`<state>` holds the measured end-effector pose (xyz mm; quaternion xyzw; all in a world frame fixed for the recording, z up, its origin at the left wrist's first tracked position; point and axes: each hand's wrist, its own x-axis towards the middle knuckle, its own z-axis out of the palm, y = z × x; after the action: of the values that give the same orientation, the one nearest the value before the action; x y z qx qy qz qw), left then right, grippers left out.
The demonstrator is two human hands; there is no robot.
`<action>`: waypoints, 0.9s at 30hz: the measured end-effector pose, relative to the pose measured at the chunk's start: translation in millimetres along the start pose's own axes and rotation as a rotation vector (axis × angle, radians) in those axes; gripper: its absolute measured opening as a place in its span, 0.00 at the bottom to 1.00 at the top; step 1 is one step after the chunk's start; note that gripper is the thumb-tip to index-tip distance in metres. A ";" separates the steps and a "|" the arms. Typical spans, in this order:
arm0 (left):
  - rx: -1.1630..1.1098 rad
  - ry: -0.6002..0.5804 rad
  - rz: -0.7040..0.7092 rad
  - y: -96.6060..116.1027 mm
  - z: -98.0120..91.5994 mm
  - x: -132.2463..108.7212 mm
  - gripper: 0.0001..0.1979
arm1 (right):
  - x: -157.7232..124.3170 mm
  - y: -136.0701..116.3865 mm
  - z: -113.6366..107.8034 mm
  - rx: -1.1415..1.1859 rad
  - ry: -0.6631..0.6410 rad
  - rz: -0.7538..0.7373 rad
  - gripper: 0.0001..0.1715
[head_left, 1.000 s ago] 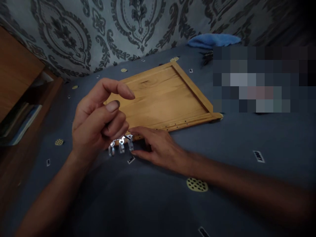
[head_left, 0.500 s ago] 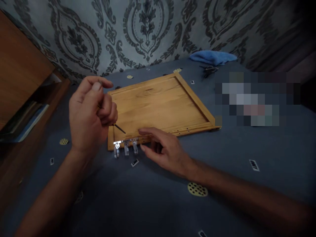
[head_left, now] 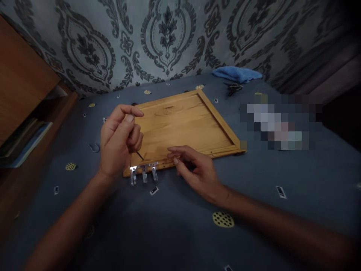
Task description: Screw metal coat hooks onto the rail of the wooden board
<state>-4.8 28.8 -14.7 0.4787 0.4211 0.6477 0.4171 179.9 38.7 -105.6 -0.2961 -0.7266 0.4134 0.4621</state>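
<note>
Three metal clips [head_left: 144, 174] edge a wooden panel [head_left: 180, 120], likely stiff, best gripped by its frame [head_left: 218, 120], on the blue sheet [head_left: 158, 233]; my left hand [head_left: 120, 137] grasps a thin-shafted tool [head_left: 140, 155]; whether my right hand [head_left: 197, 169] pinches anything, I cannot tell.

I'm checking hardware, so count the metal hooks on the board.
3, along the near edge of the board: left hook by the corner, middle hook, right hook nearest the right hand. That hand covers some edge, so more could be hidden.
</note>
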 end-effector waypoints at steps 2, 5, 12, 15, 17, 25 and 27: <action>-0.003 -0.027 0.007 0.1 -0.5 -0.8 0.02 | 0.5 0.7 0.5 0.034 0.002 0.037 0.14; -0.026 -0.061 0.000 -0.2 -2.3 -0.6 0.03 | 1.2 1.1 0.6 0.087 0.004 0.087 0.14; -0.090 -0.002 -0.028 -1.7 -9.4 6.3 0.02 | 2.6 1.8 -2.0 0.139 0.003 0.165 0.13; -0.095 -0.006 -0.031 -2.6 -11.0 7.5 0.02 | 2.9 2.0 -2.1 0.147 -0.009 0.182 0.14; -0.098 -0.009 -0.035 -3.1 -11.3 7.0 0.03 | 3.0 2.3 -1.8 0.153 -0.012 0.192 0.14; -0.099 -0.052 -0.050 -4.1 -10.2 3.4 0.07 | 3.6 4.7 -1.1 0.144 -0.016 0.199 0.15; -0.099 -0.059 -0.057 -4.8 -10.7 3.7 0.07 | 3.5 4.6 -1.2 0.136 -0.017 0.200 0.15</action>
<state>-15.3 32.2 -20.3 0.4642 0.3896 0.6411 0.4709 179.7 44.2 -107.9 -0.3315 -0.6676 0.5082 0.4314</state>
